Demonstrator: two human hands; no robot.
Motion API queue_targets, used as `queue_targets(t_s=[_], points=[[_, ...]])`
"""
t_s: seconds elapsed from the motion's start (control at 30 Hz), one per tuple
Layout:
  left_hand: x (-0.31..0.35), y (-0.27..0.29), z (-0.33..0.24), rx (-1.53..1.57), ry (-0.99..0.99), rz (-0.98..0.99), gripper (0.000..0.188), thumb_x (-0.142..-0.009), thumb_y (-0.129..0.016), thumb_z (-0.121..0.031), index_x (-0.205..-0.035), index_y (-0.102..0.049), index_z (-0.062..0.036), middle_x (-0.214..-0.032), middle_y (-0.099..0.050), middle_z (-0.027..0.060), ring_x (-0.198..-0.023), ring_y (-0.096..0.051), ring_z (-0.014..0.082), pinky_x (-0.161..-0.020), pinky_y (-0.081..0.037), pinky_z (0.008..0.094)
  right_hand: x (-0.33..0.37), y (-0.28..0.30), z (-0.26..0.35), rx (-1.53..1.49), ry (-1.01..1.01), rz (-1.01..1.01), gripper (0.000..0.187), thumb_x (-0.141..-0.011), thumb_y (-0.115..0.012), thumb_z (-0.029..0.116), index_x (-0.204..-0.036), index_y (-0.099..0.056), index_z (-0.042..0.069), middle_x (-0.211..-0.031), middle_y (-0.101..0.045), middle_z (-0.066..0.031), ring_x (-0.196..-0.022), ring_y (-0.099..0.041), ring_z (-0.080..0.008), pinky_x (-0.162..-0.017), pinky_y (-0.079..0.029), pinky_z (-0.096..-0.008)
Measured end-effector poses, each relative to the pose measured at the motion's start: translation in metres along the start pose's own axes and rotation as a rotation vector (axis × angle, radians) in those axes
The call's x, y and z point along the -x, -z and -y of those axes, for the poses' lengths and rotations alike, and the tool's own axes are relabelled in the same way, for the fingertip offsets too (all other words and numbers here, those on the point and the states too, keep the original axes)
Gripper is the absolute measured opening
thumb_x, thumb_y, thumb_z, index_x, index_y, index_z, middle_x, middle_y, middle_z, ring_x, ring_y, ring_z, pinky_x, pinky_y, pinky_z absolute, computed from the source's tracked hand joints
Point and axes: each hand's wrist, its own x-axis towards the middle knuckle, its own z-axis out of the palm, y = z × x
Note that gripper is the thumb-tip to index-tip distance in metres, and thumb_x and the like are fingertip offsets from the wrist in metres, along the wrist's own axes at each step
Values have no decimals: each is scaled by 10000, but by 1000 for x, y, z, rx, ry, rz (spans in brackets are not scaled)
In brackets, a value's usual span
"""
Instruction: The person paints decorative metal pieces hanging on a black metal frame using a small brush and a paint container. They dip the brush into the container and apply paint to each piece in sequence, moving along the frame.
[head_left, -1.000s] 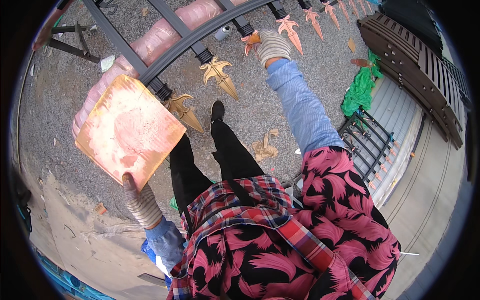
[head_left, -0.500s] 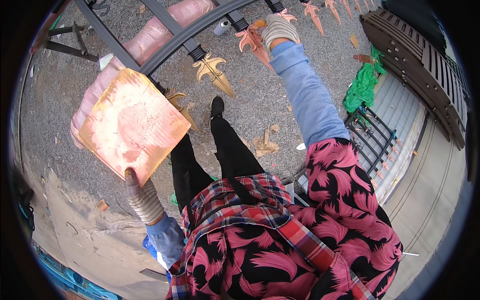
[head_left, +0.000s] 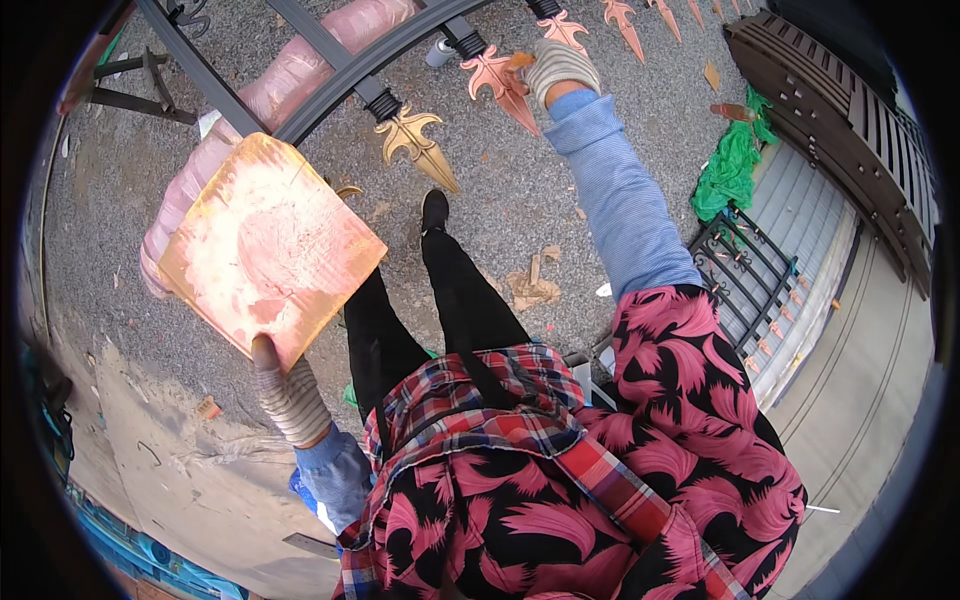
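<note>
My left hand (head_left: 287,400), in a striped, paint-stained glove, grips a square board (head_left: 275,240) by its near corner, thumb on top. Pink and gold paint is smeared over the board. Far out to the right, my gloved right hand (head_left: 562,72) is closed on a small orange-brown piece, perhaps a sponge, at its fingertips. It is beside a copper-pink spearhead finial (head_left: 496,80) on a dark grey curved metal railing (head_left: 335,95). A gold finial (head_left: 416,150) points toward me to its left. Another gold one is mostly hidden behind the board.
A long pink wrapped roll (head_left: 290,80) lies under the railing. A spray can (head_left: 440,52) stands on the gravel. More copper finials (head_left: 625,30) follow at the far right. Green netting (head_left: 725,175), a small black railing panel (head_left: 745,275) and stacked brown railings (head_left: 830,130) are on the right.
The railing and finials have shifted slightly left and up in view. My right hand sits a little lower against the copper-pink finial. The left hand and board are nearly unmoved.
</note>
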Motion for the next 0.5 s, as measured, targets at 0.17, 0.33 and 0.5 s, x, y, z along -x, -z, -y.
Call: queue_targets(t_s=[0.17, 0.33, 0.5], points=[[-3, -3, -2, 12, 7, 28, 583, -758, -621, -217, -1214, -356, 33, -1189, -441, 104, -1106, -404, 213, -995, -271, 363, 31, -8, -5, -95, 15, 72, 298, -715, -622, 281, -937, -599, 83, -860, -607, -156, -804, -582, -321, -692, -468, -398], [-11, 4, 3, 35, -9, 64, 581, -754, -625, -214, -1209, -362, 34, -1187, -445, 105, -1105, -409, 218, -996, -273, 384, 66, -25, -59, -99, -211, 349, 203, -679, -641, 294, -782, -664, 120, -745, -609, -140, -690, -592, -264, -629, -443, -355], [-10, 11, 4, 16, -10, 41, 569, -757, -620, -209, -1205, -366, 35, -1186, -448, 110, -1104, -412, 220, -994, -277, 392, 87, -36, -60, -361, -113, -20, 263, -648, -685, 198, -854, -624, 46, -796, -614, -150, -730, -592, -281, -653, -454, -353]])
